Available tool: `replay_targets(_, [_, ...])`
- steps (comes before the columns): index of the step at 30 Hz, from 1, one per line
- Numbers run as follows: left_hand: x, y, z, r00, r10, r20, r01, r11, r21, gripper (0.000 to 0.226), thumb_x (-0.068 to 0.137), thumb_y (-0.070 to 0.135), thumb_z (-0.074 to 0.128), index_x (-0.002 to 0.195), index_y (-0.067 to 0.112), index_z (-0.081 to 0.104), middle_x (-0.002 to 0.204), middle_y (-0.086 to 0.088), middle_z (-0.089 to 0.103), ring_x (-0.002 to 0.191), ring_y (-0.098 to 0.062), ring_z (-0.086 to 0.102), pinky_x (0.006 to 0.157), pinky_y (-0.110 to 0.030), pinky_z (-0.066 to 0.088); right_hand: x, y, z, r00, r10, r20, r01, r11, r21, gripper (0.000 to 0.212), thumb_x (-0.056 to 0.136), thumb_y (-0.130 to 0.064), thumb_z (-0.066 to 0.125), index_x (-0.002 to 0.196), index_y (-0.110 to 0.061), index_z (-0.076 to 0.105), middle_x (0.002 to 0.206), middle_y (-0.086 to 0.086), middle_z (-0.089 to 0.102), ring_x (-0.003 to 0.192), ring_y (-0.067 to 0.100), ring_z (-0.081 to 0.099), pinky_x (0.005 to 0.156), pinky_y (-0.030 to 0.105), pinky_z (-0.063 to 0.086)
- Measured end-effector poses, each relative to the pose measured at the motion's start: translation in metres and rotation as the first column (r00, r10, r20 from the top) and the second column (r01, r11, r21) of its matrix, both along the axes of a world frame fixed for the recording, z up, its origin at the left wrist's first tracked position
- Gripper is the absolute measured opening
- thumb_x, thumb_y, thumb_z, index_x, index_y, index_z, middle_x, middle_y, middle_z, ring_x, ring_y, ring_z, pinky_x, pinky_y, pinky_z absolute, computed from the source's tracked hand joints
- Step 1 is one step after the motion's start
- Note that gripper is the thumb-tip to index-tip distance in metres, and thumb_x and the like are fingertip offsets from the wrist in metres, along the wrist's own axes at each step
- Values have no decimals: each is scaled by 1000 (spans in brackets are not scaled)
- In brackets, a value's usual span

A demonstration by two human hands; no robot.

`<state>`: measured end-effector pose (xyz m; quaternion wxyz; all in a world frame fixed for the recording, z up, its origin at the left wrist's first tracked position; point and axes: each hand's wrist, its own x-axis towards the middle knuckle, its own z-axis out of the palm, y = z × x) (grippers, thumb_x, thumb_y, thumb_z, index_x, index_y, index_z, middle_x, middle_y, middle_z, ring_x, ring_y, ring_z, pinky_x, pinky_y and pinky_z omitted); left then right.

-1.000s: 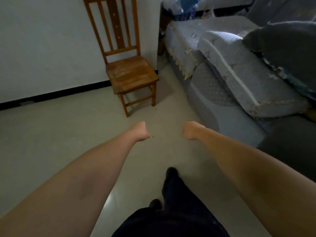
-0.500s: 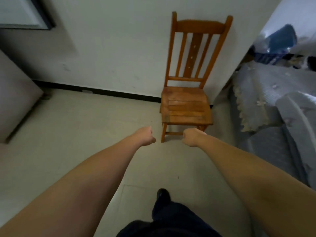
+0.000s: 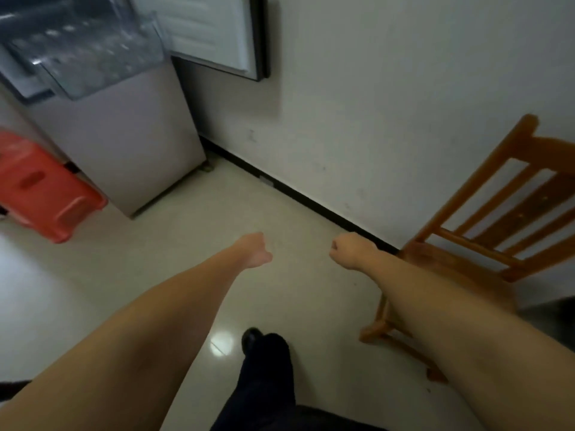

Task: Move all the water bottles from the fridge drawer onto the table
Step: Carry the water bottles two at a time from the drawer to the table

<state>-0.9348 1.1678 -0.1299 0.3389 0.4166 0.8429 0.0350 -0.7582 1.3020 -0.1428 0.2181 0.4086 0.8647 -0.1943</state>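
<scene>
I've got both arms stretched fwd over the pale floor (image 3: 295,306). Left hand (image 3: 255,251) is curled into a fist w/ nothing in it; right hand (image 3: 346,249) same, fingers folded in, holding nothing. The two fists sit near each other, apart, not touching, mid-frame.

Fridge (image 3: 124,141) stands far left, grey body, its door (image 3: 217,35) swung open twd the wall (image 3: 389,104). The clear fridge drawer (image 3: 90,54) sticks out at the top left, pulled fwd over the grey front. Contents are blurred; I see glints inside but can't tell bottles apart or count them. Drawer is well apart from both hands, up and to the left.

Red plastic stool (image 3: 40,188) sits just beside the fridge, far left edge. Wooden chair (image 3: 485,244) is on the right against the wall; my right forearm crosses in front of its seat. Dark trouser leg and shoe (image 3: 267,362) show near bottom centre, betw the arms.
</scene>
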Motion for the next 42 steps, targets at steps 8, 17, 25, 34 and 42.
replay_targets(8, [-188, 54, 31, 980, 196, -34, -193, 979, 62, 44, 90, 23, 57, 130, 6, 47, 132, -14, 51, 121, -30, 49, 98, -32, 40, -187, 77, 19, 991, 116, -62, -114, 993, 34, 22, 96, -23, 40, 105, -12, 57, 123, 16, 59, 100, 27, 55, 81, 32, 42])
replay_targets(17, [-324, 88, 28, 927, 375, -21, -374, 926, 49, 43, 90, 23, 57, 128, 5, 48, 128, -16, 53, 117, -30, 53, 93, -32, 43, -358, 146, 25, 961, 267, -79, -267, 964, 3, 30, 97, -21, 39, 70, -12, 47, 91, 12, 53, 83, 22, 49, 71, 27, 36])
replay_targets(25, [-448, 160, 37, 856, 510, -88, -502, 859, 95, 38, 88, 25, 60, 120, 5, 53, 125, -14, 56, 114, -28, 53, 89, -30, 43, -520, 239, 44, 901, 423, -97, -422, 906, 38, 23, 96, -23, 42, 88, -9, 58, 90, 11, 56, 86, 24, 51, 75, 31, 42])
replay_targets(34, [-568, 201, 49, 784, 617, -72, -595, 780, 195, 38, 87, 25, 60, 119, 6, 56, 125, -14, 58, 114, -28, 55, 91, -29, 42, -683, 281, 69, 831, 534, -157, -534, 844, 47, 28, 94, -14, 42, 66, -12, 43, 71, 6, 44, 78, 24, 48, 68, 29, 37])
replay_targets(42, [-715, 218, 78, 797, 595, -103, -549, 785, 287, 32, 86, 22, 60, 113, 5, 59, 120, -15, 61, 109, -28, 57, 86, -28, 43, -831, 283, 84, 778, 554, -296, -559, 825, 75, 26, 96, -22, 40, 77, -10, 54, 78, 4, 51, 73, 20, 50, 61, 29, 38])
